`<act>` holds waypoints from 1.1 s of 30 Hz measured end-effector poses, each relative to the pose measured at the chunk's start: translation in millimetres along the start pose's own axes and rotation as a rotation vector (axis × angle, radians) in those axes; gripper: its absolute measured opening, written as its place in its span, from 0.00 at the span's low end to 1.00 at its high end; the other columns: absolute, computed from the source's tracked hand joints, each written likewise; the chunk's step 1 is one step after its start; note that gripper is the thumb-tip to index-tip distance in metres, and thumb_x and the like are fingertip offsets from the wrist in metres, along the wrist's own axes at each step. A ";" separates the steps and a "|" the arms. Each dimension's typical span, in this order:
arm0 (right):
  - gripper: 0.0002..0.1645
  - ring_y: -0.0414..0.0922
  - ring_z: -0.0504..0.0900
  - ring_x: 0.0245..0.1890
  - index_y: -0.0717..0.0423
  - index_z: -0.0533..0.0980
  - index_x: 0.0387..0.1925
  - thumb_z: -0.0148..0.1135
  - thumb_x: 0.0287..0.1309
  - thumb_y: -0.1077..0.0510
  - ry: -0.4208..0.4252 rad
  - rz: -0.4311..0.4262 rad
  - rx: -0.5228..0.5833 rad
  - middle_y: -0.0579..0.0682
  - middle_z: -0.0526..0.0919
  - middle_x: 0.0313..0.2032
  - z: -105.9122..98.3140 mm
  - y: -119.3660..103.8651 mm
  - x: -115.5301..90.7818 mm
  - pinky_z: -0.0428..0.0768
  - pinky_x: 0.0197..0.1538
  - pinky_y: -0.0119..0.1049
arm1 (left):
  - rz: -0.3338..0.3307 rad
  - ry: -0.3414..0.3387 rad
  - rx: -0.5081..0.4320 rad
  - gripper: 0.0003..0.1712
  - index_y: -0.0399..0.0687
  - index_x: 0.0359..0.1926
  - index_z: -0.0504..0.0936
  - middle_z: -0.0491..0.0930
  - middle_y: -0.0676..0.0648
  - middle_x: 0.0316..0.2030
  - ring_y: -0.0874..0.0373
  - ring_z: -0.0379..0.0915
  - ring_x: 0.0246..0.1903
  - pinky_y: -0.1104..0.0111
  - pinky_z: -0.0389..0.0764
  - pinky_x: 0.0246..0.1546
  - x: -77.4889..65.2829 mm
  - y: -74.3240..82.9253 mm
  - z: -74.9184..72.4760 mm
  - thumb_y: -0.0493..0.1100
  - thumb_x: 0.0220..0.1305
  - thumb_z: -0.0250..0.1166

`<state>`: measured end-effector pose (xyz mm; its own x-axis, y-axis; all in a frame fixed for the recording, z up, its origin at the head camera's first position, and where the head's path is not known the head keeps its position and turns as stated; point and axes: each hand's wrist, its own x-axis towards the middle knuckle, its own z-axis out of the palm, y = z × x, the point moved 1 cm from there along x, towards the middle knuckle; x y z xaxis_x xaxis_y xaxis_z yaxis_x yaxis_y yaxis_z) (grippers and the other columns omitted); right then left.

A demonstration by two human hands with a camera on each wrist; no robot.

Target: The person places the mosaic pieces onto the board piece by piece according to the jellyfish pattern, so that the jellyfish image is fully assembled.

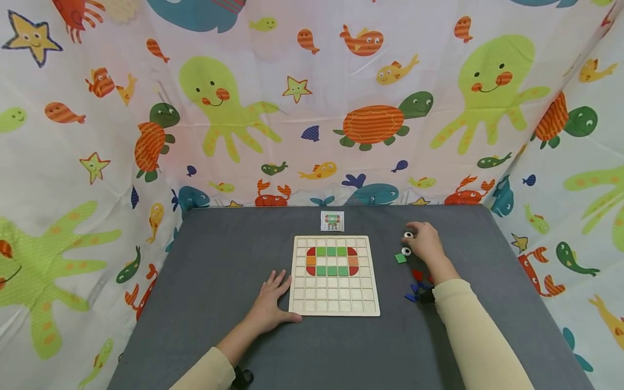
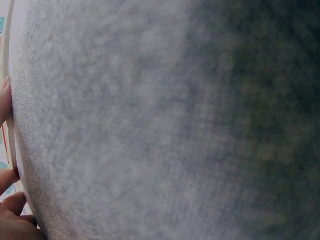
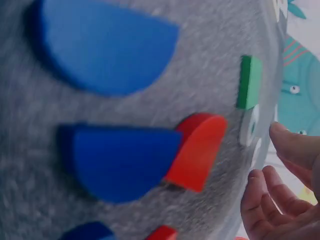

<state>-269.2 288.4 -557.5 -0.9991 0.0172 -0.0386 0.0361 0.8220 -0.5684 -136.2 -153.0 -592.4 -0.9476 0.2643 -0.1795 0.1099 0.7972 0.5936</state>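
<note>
Curved about one white disc, thumb and fingers of the right hand may or may not pinch it; I cannot tell. Another disc and a green square lie nearby. Fingers spread, the left hand touches the grid board's left edge.

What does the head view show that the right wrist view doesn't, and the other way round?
Only the head view shows the whole board, the left hand and the sleeves. Only the right wrist view clearly shows the curved edges and thick sides of the blue pieces. Both share the right hand, the blue pieces, the red pieces, the loose green piece, the white discs, the table and the cloth.
</note>
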 end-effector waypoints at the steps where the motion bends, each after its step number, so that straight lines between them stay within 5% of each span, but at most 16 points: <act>1: 0.28 0.64 0.79 0.52 0.67 0.74 0.63 0.67 0.64 0.60 -0.008 0.002 -0.005 0.72 0.74 0.57 0.3 2.4 0.9 0.78 0.54 0.60 | 0.000 -0.001 0.000 0.67 0.49 0.78 0.60 0.51 0.46 0.80 0.43 0.35 0.80 0.42 0.47 0.76 0.1 0.0 0.0 0.63 0.40 0.82; 19: 0.17 0.61 0.79 0.45 0.70 0.80 0.50 0.66 0.65 0.60 -0.019 0.034 -0.015 0.66 0.83 0.44 4.0 12.0 4.6 0.79 0.52 0.57 | 0.002 0.004 0.007 0.67 0.48 0.77 0.61 0.52 0.45 0.79 0.42 0.36 0.80 0.42 0.49 0.76 0.3 0.3 0.7 0.64 0.40 0.82; 33: 0.19 0.55 0.83 0.39 0.66 0.81 0.53 0.68 0.64 0.59 0.044 -0.127 0.018 0.62 0.85 0.42 16.7 -35.9 -12.1 0.83 0.45 0.52 | -0.004 0.002 0.004 0.67 0.49 0.78 0.60 0.51 0.46 0.79 0.42 0.36 0.80 0.42 0.48 0.76 -0.2 2.0 -0.4 0.63 0.40 0.82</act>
<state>-258.1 249.1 -550.4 -0.9956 -0.0615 0.0704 -0.0911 0.8087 -0.5811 -135.8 -151.7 -590.9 -0.9485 0.2604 -0.1803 0.1077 0.8005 0.5895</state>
